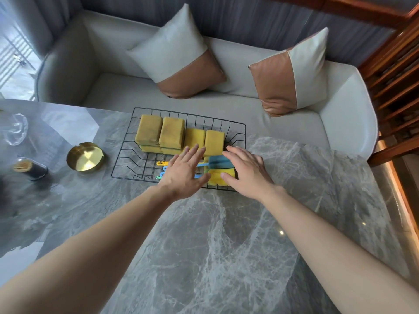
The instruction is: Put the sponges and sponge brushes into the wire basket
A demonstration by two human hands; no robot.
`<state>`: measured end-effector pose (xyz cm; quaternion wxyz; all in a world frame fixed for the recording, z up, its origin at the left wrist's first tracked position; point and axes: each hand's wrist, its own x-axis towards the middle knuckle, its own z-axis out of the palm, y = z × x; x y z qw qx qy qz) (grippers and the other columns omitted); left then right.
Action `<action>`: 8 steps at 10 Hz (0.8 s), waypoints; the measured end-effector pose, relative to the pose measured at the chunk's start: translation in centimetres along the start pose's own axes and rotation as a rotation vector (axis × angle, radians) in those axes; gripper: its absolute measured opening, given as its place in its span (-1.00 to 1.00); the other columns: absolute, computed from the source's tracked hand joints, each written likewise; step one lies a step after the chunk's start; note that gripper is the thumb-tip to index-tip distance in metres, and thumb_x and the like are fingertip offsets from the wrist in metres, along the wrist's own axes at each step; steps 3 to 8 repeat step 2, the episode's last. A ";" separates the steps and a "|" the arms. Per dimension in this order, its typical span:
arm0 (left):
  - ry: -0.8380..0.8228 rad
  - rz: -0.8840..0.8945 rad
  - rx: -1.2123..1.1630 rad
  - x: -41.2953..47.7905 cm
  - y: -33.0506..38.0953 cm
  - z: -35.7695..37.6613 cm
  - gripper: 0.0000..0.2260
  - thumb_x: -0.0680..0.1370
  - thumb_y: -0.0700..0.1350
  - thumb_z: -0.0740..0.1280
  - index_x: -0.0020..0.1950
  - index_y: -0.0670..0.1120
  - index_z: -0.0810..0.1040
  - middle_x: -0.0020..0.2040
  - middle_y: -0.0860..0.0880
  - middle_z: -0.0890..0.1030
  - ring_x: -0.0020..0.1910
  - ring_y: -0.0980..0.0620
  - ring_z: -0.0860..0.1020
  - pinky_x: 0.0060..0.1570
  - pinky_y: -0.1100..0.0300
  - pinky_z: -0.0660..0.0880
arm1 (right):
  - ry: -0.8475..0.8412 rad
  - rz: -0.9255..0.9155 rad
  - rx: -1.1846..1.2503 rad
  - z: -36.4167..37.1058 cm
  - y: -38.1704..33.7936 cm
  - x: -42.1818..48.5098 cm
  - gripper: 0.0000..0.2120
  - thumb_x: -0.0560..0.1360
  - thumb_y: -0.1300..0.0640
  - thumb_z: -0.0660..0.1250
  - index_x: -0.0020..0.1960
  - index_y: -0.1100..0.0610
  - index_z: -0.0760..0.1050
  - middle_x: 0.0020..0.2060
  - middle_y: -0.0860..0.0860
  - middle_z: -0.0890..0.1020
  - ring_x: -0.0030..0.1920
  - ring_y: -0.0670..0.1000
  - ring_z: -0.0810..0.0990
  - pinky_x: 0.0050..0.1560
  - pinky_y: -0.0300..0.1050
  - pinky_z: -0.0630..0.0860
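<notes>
Both hands, left (181, 172) and right (246, 169), hover flat with fingers spread, holding nothing. Under them lie brushes (218, 161) in the basket (123, 159). Sponges (171, 135) line its far side

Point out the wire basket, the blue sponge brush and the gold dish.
wire basket (127, 141): head view, bare left floor wires.
blue sponge brush (218, 161): head view, blue sponge head.
gold dish (85, 157): head view, inner bottom.
</notes>
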<state>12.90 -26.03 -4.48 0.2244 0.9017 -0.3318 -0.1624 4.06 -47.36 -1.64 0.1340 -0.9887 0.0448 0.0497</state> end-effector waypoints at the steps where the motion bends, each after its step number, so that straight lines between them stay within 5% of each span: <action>1: 0.106 -0.039 0.039 -2.1 -0.1 -1.6 -0.30 0.58 0.36 0.05 0.65 0.16 -0.08 0.66 0.10 -0.08 0.64 0.04 -0.13 0.58 -0.08 -0.07 | 0.089 0.035 -0.016 -0.8 -1.6 -0.3 -0.32 0.49 -0.34 0.13 0.53 -0.09 0.18 0.57 -0.12 0.20 0.57 -0.05 0.10 0.45 0.06 0.12; 8: 0.173 -0.068 0.137 -4.2 0.1 -3.6 -0.29 0.56 0.40 0.00 0.64 0.17 -0.13 0.66 0.11 -0.12 0.63 0.03 -0.17 0.58 -0.12 -0.08 | 0.142 0.082 -0.066 -2.1 -3.8 -0.7 -0.25 0.46 -0.40 0.12 0.55 -0.09 0.14 0.58 -0.10 0.18 0.58 -0.02 0.08 0.44 0.08 0.12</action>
